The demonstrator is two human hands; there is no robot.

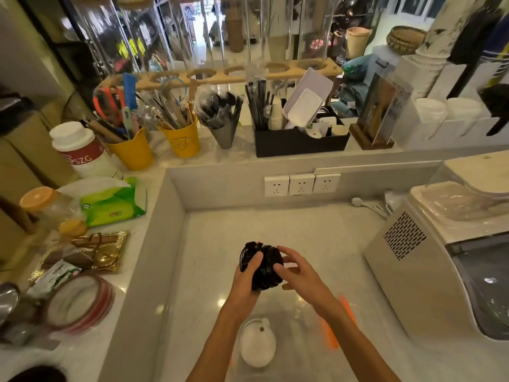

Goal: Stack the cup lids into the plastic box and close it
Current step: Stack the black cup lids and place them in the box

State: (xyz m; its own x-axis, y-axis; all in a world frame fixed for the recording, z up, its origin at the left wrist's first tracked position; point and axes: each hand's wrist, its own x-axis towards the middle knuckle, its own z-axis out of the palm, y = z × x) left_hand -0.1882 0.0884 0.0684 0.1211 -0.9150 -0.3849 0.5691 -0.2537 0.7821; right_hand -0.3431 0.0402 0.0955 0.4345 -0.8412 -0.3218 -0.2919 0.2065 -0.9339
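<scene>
Far left of the black lids (265, 268) lies a green tissue pack (113, 202). The left hand (248, 274) has its grip curled round the lids. The right hand (297, 274) holds their other side, likely to keep the pile neat. Just below the lids, nearer the person, the clear plastic box (303, 326) sits on the pale table (316, 232) with white lids (257, 343) inside. Right of the lids stands a white machine (413, 260).

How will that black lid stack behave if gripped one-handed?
Probably light: the left hand holds the black lid stack aloft. Likely loose: one lid splays off at one end, so it may fan apart. Glossy, so perhaps slippery.
</scene>
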